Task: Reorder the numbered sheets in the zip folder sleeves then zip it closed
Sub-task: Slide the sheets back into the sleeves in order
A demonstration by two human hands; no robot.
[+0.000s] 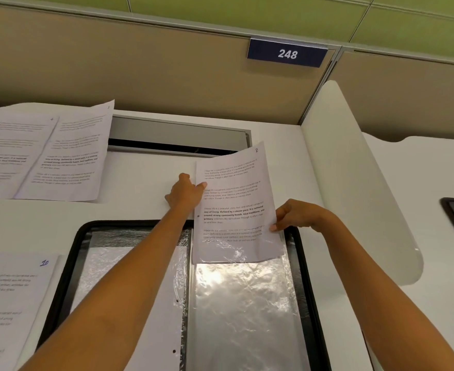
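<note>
Sheet 2 (233, 199) sits halfway into the right-hand clear sleeve (243, 303) of the open black zip folder (307, 277), its lower edge under the plastic, its top tilted right over the white desk (145, 170). Left hand (185, 192) has its grip pinched on the sheet's left edge; right hand (294, 214) has its grip closed on the right edge by the sleeve mouth. Sheet 10 (14, 303) lies left of the folder, more sheets (41, 151) farther back. Plate 248 (287, 52) hangs on the partition.
</note>
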